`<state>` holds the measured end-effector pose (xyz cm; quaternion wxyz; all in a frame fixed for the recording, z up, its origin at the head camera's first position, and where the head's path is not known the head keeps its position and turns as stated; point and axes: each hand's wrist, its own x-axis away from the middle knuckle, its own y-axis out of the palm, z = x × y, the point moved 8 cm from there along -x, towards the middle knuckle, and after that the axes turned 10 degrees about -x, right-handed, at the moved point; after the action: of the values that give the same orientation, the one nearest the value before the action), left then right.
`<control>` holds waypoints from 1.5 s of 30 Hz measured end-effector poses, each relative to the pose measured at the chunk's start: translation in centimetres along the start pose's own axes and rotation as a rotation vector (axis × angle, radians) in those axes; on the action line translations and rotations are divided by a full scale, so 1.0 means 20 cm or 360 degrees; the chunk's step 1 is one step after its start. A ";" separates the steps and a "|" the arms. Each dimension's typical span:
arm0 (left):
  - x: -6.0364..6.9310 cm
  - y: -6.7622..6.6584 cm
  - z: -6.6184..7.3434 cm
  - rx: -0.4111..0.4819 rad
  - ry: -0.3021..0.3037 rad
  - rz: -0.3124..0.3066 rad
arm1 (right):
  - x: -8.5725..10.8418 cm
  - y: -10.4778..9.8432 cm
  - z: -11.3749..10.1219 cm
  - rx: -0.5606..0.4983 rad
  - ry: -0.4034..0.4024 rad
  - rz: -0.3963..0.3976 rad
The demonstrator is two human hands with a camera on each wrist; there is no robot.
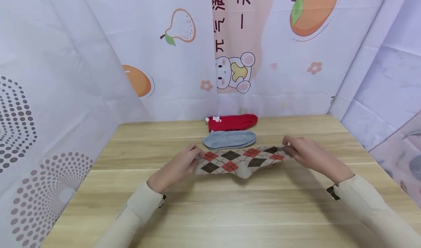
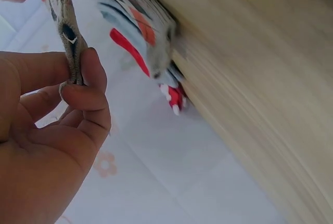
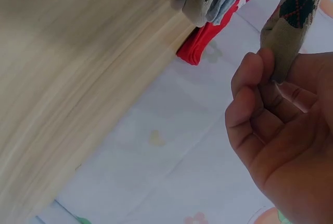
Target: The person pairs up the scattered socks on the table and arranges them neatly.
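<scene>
An argyle sock (image 1: 230, 164), beige with red and dark brown diamonds, is stretched sideways between both hands above the table. My left hand (image 1: 179, 164) pinches its cuff end between thumb and fingers, as the left wrist view shows with the sock edge (image 2: 66, 23). At the other end, my right hand (image 1: 306, 155) pinches the plain beige toe (image 3: 286, 47). Both wrist views show a second argyle sock (image 2: 138, 18) lying on the table below, largely hidden by the held one in the head view. Just behind it lie grey-blue socks (image 1: 229, 139).
Red socks (image 1: 233, 122) with a white figure at one end lie behind the grey-blue ones. The wooden table (image 1: 230, 211) meets a printed curtain (image 1: 184, 87) at the back. More fabric hangs at the left and right sides.
</scene>
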<state>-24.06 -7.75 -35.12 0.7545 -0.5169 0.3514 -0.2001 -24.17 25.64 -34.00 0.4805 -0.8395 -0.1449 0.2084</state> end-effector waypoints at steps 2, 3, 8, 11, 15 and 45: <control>0.00 -0.01 -0.02 0.0001 -0.0010 0.0011 | -0.02 0.02 0.01 -0.0004 0.0006 0.0004; -0.01 -0.02 -0.03 0.0002 -0.0017 0.0012 | -0.03 0.02 0.02 -0.0007 0.0008 0.0005; -0.02 0.00 -0.06 -0.0004 -0.0059 -0.0012 | -0.05 0.07 0.04 -0.0038 -0.0001 -0.0003; -0.01 0.03 -0.07 -0.0017 -0.0067 -0.0037 | -0.05 0.09 0.06 -0.0066 0.0013 -0.0024; 0.00 0.07 -0.07 -0.0037 -0.0080 -0.0050 | -0.06 0.12 0.07 -0.0078 0.0028 -0.0043; 0.08 0.19 0.23 -0.0335 0.0003 -0.0617 | 0.01 0.32 -0.35 0.0137 -0.0328 -0.0256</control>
<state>-19.82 -4.46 -38.19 0.6434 -0.6506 0.2651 -0.3042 -20.26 17.32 -36.47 0.5138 -0.7779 -0.2513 0.2604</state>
